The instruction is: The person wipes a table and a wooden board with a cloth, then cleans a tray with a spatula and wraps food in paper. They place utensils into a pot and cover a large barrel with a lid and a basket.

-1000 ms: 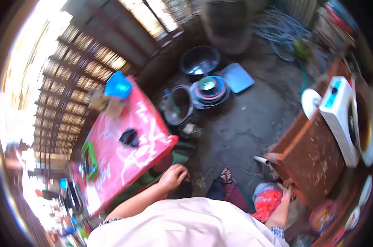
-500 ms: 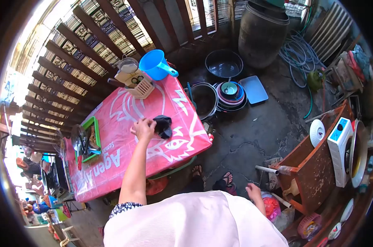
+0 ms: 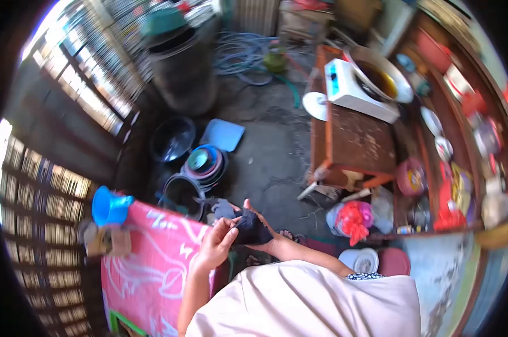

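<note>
In front of my body both hands meet at a piece of black cloth [image 3: 253,229], crumpled and glove-like, with a greyer part [image 3: 225,209] trailing towards the basins. My left hand [image 3: 216,242] pinches its near side between thumb and fingers. The cloth lies across the palm of my right hand [image 3: 265,236], whose bare thumb points up; its other fingers are mostly hidden by the fabric. Just left of the hands is the edge of the table with a pink printed cover [image 3: 153,264].
A blue dipper [image 3: 109,206] sits on the table's far corner. Stacked basins [image 3: 204,163] and a blue-grey tray [image 3: 223,135] lie on the floor ahead. Right stands a wooden stand [image 3: 360,137] with a white stove [image 3: 349,84] and wok [image 3: 403,84]; plastic bags [image 3: 352,222] lie below.
My view has swung right, away from the table. The black cloth has left the tabletop and is now between both hands; my right hand has come up to join the left.
</note>
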{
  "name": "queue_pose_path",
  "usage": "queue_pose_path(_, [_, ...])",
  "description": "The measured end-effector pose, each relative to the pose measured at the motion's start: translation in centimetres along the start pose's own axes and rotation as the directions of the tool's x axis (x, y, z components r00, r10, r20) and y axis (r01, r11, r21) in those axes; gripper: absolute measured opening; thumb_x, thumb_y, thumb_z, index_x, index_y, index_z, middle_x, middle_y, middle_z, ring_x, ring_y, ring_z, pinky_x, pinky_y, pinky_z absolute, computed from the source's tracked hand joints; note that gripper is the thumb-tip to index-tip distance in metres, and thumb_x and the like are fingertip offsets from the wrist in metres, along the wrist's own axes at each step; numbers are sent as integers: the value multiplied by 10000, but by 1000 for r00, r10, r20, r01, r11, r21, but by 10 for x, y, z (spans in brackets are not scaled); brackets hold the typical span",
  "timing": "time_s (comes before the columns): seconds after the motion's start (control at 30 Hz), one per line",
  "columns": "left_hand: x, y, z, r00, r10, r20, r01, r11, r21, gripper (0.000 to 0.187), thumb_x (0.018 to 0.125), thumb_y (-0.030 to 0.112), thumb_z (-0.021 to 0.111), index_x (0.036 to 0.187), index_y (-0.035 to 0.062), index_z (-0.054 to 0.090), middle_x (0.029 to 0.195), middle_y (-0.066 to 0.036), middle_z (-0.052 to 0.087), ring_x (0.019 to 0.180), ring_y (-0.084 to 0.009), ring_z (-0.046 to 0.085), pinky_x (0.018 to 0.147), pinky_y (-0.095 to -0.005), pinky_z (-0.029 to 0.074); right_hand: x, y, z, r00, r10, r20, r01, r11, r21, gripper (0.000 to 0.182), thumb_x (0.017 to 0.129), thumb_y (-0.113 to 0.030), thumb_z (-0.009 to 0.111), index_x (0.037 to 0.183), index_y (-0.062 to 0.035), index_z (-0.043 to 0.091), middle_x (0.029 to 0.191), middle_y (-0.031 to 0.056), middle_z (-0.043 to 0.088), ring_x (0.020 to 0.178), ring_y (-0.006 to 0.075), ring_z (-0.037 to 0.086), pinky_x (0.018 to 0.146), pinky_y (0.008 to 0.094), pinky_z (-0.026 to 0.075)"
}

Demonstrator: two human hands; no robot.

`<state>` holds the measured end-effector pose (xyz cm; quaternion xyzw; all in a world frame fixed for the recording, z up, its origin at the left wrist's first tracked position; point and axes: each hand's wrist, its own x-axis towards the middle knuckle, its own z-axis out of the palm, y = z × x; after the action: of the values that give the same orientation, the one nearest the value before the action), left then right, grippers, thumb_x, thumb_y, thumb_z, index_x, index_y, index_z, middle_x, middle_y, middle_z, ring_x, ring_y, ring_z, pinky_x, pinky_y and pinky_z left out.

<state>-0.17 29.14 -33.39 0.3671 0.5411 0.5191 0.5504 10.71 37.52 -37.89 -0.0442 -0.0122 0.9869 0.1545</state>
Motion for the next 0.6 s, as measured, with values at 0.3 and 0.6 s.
queue_pose_path(0.3, [102,11,55,999,-1,39,-5,989,149,153,861,118,494,1004,62,494,1037,-45,549,902,-118,527,770,-244,412,-152,-175,-7,651,-655,-383,560,756,-339,257,777,-116,529,1021,-41,505,969,97,558,865,195,574,785,315,480])
queue_pose_path(0.6, [210,-23,70,932,-312,-187,359,869,340,150,862,129,499,975,32,518,842,-4,546,770,-64,503,684,-205,392,-311,-454,-159,-200,-959,-200,-681,283,-676,686,769,-447,527,1269,-23,323,1323,202,256,1251,280,216,1013,421,171])
